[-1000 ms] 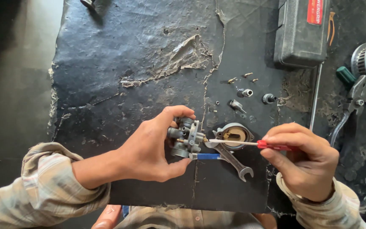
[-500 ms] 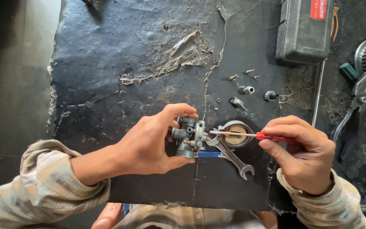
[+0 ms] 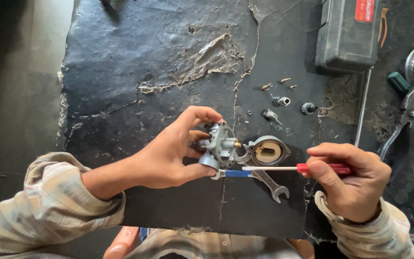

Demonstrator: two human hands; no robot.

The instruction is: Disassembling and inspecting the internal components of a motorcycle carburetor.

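One carburetor (image 3: 220,146), one screwdriver (image 3: 293,168), one round cover (image 3: 268,150), one spanner (image 3: 270,182) and one blue-handled tool (image 3: 235,173) sit at the centre of the black table (image 3: 135,62). Farther back lie about seven loose small parts: three brass jets (image 3: 279,84), a short metal sleeve (image 3: 283,101), a dark cap (image 3: 308,108), a small bolt (image 3: 270,115) and a tiny nut (image 3: 249,112). One grey case (image 3: 348,33) stands at the far right edge, with one pair of pliers (image 3: 406,120) beside it.

The left hand (image 3: 168,153) is curled tight around the carburetor, thumb below and fingers over its top, holding it just above the table, beside the cover. The right hand (image 3: 353,180) is closed on the red handle of the screwdriver, thumb pressed along it. The pale shaft runs level toward the carburetor, its tip ending just under the body, near the blue-handled tool; whether it touches cannot be told. The spanner lies on the table below the shaft, between the two hands.
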